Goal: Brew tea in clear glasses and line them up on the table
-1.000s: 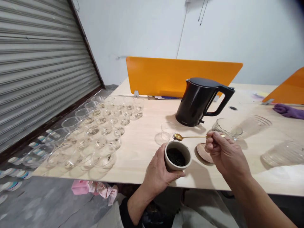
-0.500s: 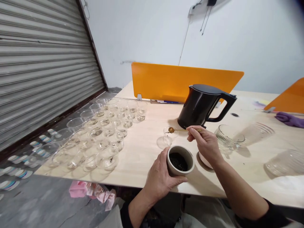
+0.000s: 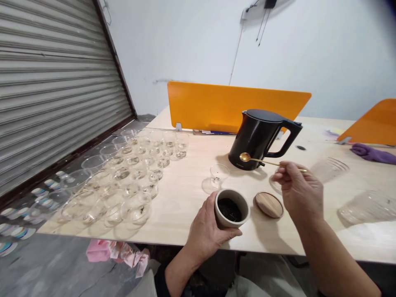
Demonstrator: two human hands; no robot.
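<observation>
A right hand pinches a slim gold spoon between thumb and fingers, its bowl just in front of a black electric kettle, while a left hand grips a stoneware cup of dark tea leaves near the kettle — a loose pinch could drop the spoon, and a wide swing could topple the stemmed glass beside the cup.

Bright, diffuse light fills the scene; soft shadows are cast on the tabletop by the right hand and black kettle, and the roller shutter is bowed by edge distortion.
</observation>
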